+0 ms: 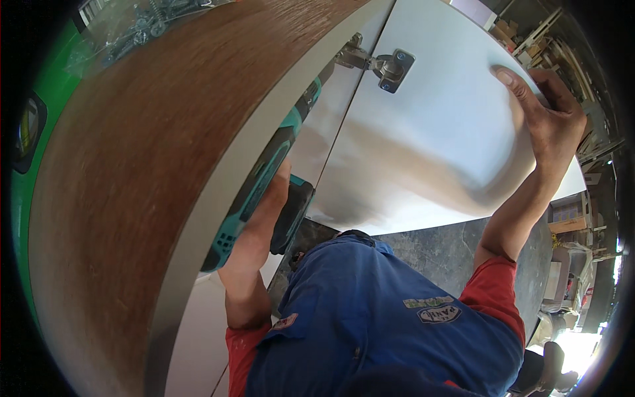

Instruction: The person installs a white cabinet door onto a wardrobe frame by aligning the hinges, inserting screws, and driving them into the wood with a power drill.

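Observation:
My left hand is wrapped around the handle of a teal and black cordless drill. The drill's front end points up toward a metal cabinet hinge; the cabinet edge partly hides its tip. The hinge's cup plate is fixed to a white door, which stands swung out. At the door's outer edge, my right hand grips the panel, thumb on the white face and fingers around the far side. The fingers of my left hand are mostly hidden behind the drill.
A brown wood-faced cabinet panel with a pale edge fills the left. On top lies a clear plastic bag of screws beside a green case. Wood pieces and boxes stand at the right, beyond the grey floor.

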